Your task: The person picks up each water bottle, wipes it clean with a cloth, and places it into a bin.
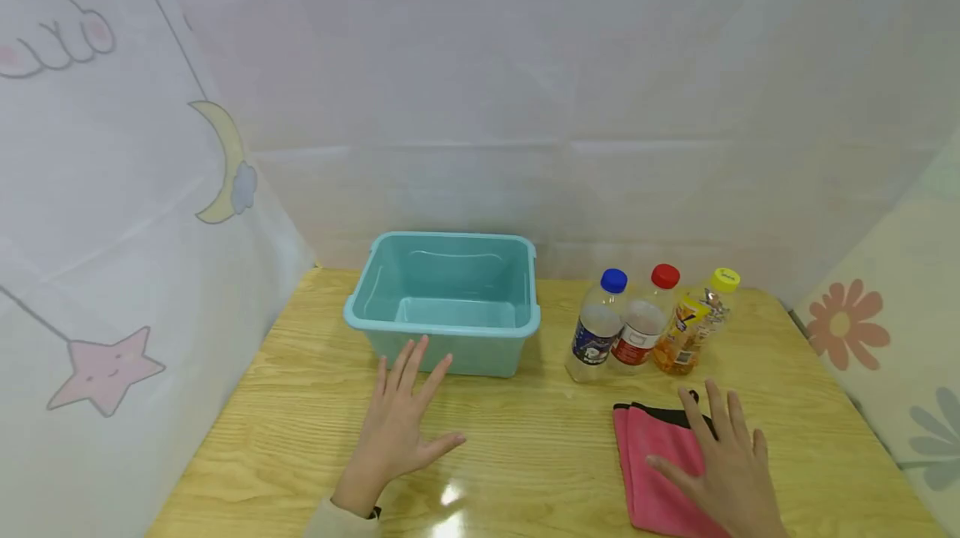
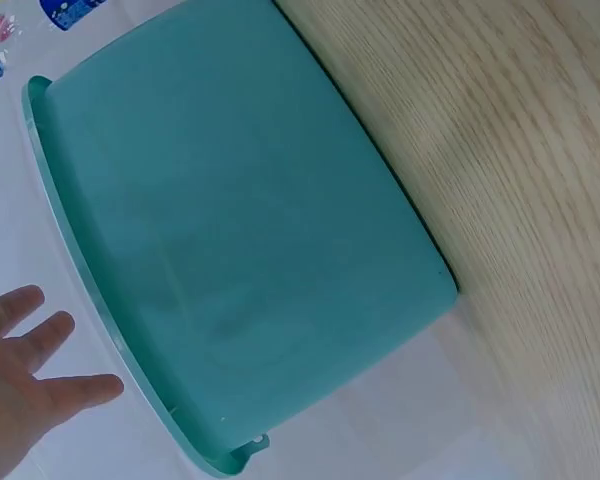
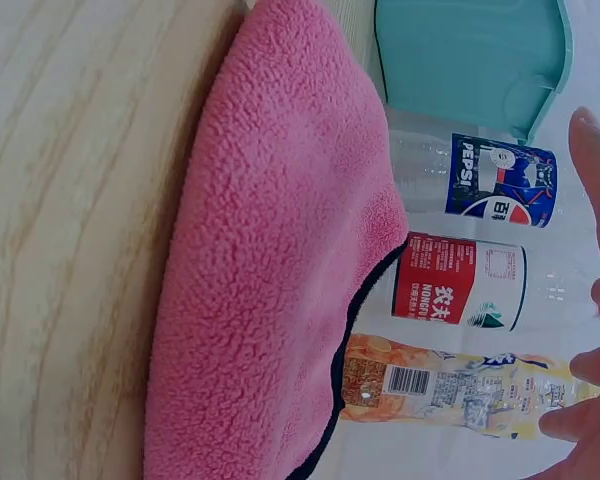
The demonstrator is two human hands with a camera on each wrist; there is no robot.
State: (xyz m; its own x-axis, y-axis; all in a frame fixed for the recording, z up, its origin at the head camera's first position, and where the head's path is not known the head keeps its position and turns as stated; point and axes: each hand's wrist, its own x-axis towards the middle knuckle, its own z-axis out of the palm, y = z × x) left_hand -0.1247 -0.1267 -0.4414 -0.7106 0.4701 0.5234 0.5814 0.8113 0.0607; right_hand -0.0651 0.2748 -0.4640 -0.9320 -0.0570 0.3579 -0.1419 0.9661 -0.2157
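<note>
My left hand (image 1: 401,429) hovers with spread fingers in front of a teal plastic basin (image 1: 450,354), holding nothing. In the left wrist view its fingertips show beside the basin's rim (image 2: 100,310). On the right, my right hand (image 1: 723,471) is spread over a folded pink cloth (image 1: 660,455) with a black edge, and nothing is in its grasp. Fuzzy pile shows on the cloth (image 3: 270,230) in the right wrist view. Behind it stand three bottles: a blue-capped Pepsi bottle (image 1: 597,325), a red-capped Nongfu water bottle (image 1: 645,321) and a yellow-capped bottle with an orange label (image 1: 693,325).
The wooden table (image 1: 525,455) carries all of these. A pale sheet (image 1: 465,87) hangs behind the table, and printed sheets with a star (image 1: 105,369) and a flower (image 1: 840,323) flank it. The bottles stand close together, right of the basin.
</note>
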